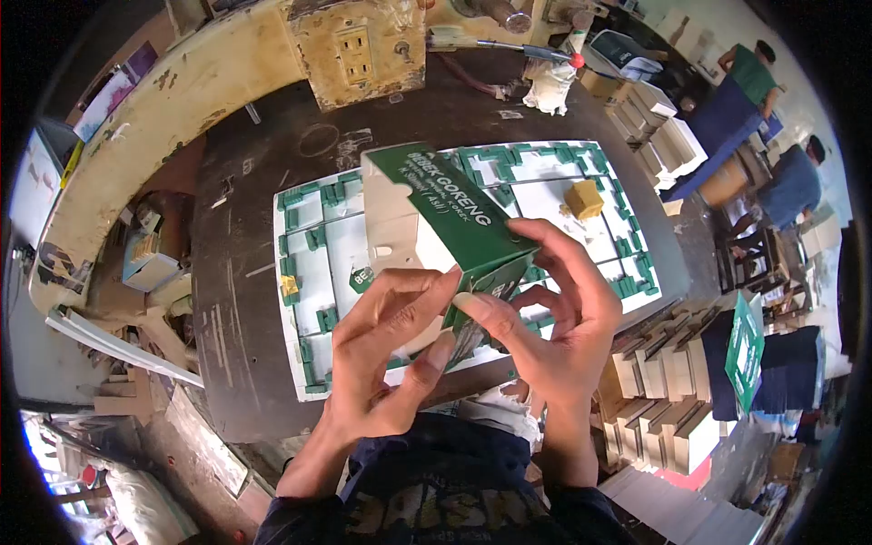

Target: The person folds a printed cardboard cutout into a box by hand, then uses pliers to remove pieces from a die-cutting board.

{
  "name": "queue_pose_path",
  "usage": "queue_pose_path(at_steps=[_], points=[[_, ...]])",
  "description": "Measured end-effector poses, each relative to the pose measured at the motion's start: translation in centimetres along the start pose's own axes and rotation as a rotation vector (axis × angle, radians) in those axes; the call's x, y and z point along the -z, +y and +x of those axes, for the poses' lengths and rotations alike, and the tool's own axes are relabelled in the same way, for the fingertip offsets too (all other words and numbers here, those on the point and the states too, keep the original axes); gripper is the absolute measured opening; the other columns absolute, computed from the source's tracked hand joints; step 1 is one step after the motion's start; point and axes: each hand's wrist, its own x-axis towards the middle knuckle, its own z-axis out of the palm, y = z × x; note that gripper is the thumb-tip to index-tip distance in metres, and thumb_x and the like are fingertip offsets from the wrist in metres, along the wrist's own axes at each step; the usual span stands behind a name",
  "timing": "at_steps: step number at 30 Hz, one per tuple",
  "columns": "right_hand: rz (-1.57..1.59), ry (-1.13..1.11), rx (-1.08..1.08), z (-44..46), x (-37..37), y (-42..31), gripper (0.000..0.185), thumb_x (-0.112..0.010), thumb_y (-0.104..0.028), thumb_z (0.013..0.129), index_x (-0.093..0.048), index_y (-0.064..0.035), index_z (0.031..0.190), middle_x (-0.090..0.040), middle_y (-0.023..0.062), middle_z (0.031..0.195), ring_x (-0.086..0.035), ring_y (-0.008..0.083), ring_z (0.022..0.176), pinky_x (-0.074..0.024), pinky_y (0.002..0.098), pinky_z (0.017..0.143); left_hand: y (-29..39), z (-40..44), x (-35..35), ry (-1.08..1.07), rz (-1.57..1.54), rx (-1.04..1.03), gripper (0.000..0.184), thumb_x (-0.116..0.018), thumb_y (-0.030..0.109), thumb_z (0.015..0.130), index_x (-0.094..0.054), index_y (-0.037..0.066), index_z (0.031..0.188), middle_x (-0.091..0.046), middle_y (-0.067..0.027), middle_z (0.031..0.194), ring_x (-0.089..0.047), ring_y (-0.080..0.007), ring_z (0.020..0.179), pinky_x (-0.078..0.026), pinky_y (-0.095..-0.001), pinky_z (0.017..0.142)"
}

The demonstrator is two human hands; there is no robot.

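Both hands hold a green and white folded carton (454, 204), printed "BEBEK GORENG", tilted above the table. My left hand (386, 350) pinches its near lower corner between fingers and thumb. Curled around the near right end, my right hand (568, 318) has its thumb by the end flaps and a finger on the top edge. Below lies a white board (341, 245) set with green pads and thin dark lines; the carton and hands cover its middle. A small yellow block (583, 199) rests on the board's right half.
A worn cream-coloured machine frame (359, 54) curves behind the dark table (236, 336). On the right stand stacks of pale card pieces (663, 363) with a green printed sheet (745, 354) nearby. Two people (749, 77) are farther off at the upper right.
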Motion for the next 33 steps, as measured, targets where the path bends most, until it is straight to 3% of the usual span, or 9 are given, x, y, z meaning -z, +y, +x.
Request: queue_pose_path(at_steps=[2, 6, 10, 16, 20, 22, 26, 28, 33], points=[[-0.037, 0.064, -0.018, 0.0, -0.4, -0.3, 0.049, -0.089, -0.007, 0.073, -0.070, 0.0013, 0.117, -0.068, 0.0128, 0.109, -0.068, 0.0139, 0.090, -0.0564, 0.0208, 0.061, 0.0, 0.3, 0.1, 0.016, -0.078, 0.066, 0.052, -0.062, -0.012, 0.080, -0.061, -0.007, 0.131, -0.060, -0.0194, 0.117, -0.064, -0.0258, 0.110, -0.052, -0.0340, 0.096], [0.044, 0.131, 0.012, 0.4, -0.5, 0.0, 0.032, -0.084, -0.002, 0.079, -0.074, 0.0022, 0.108, -0.066, 0.0101, 0.103, -0.064, 0.0103, 0.078, -0.0558, 0.0190, 0.057, 0.6, 1.2, -0.5, 0.132, -0.264, 0.153, 0.040, -0.061, -0.014, 0.088, -0.061, -0.009, 0.128, -0.059, -0.0191, 0.123, -0.062, -0.0246, 0.117, -0.051, -0.0341, 0.101], [-0.003, 0.138, 0.047, 0.7, -0.8, -0.2, 0.027, -0.084, -0.004, 0.080, -0.074, 0.0021, 0.105, -0.064, 0.0094, 0.100, -0.064, 0.0090, 0.075, -0.0531, 0.0181, 0.052, 0.4, 1.3, 0.5, 0.014, -0.438, 0.170, 0.041, -0.058, -0.013, 0.092, -0.053, -0.014, 0.132, -0.058, -0.0213, 0.127, -0.058, -0.0259, 0.122, -0.046, -0.0384, 0.107], [0.004, 0.164, 0.054, 0.8, -1.3, -0.7, 0.023, -0.084, -0.003, 0.081, -0.073, 0.0054, 0.099, -0.064, 0.0098, 0.097, -0.063, 0.0079, 0.072, -0.0492, 0.0174, 0.050, 0.9, 1.7, 1.4, -0.039, -0.450, 0.312, 0.038, -0.057, -0.012, 0.094, -0.054, -0.012, 0.133, -0.058, -0.0217, 0.133, -0.057, -0.0246, 0.123, -0.041, -0.0405, 0.112], [0.023, 0.170, 0.039, 0.7, -1.4, -0.7, 0.022, -0.084, -0.001, 0.080, -0.072, 0.0064, 0.097, -0.064, 0.0102, 0.097, -0.063, 0.0079, 0.072, -0.0488, 0.0172, 0.051, 0.7, 1.7, 1.3, -0.029, -0.483, 0.330, 0.038, -0.057, -0.012, 0.094, -0.054, -0.012, 0.132, -0.060, -0.0211, 0.132, -0.057, -0.0235, 0.124, -0.041, -0.0400, 0.112], [0.034, 0.174, 0.044, 0.7, -1.4, -0.7, 0.021, -0.084, -0.001, 0.080, -0.072, 0.0066, 0.096, -0.064, 0.0099, 0.096, -0.063, 0.0080, 0.072, -0.0481, 0.0171, 0.052, 0.7, 1.9, 0.9, 0.054, -0.461, 0.326, 0.036, -0.063, -0.008, 0.091, -0.057, -0.010, 0.127, -0.070, -0.0197, 0.116, -0.066, -0.0188, 0.108, -0.052, -0.0292, 0.091], [0.027, 0.174, 0.036, 0.6, -1.4, -0.5, 0.020, -0.084, -0.001, 0.080, -0.072, 0.0065, 0.094, -0.063, 0.0096, 0.095, -0.062, 0.0075, 0.072, -0.0475, 0.0172, 0.052, 0.5, 2.1, 1.4, 0.043, -0.500, 0.378, 0.036, -0.063, -0.007, 0.091, -0.056, -0.009, 0.127, -0.070, -0.0192, 0.116, -0.066, -0.0184, 0.108, -0.051, -0.0298, 0.094], [0.059, 0.190, -0.010, 0.6, -1.4, -0.6, 0.020, -0.084, -0.001, 0.080, -0.072, 0.0063, 0.094, -0.064, 0.0095, 0.093, -0.062, 0.0070, 0.072, -0.0470, 0.0173, 0.052, 0.3, 2.1, 1.8, -0.042, -0.490, 0.360, 0.036, -0.058, -0.009, 0.095, -0.054, -0.011, 0.131, -0.067, -0.0191, 0.122, -0.062, -0.0194, 0.116, -0.047, -0.0352, 0.104], [0.047, 0.184, 0.000, 0.6, -1.3, -0.5, 0.019, -0.084, -0.001, 0.080, -0.072, 0.0054, 0.093, -0.064, 0.0094, 0.093, -0.062, 0.0073, 0.072, -0.0477, 0.0175, 0.051, 0.3, 2.1, 1.7, -0.040, -0.488, 0.388, 0.035, -0.059, -0.008, 0.096, -0.054, -0.010, 0.130, -0.067, -0.0184, 0.122, -0.063, -0.0192, 0.114, -0.048, -0.0341, 0.102]])
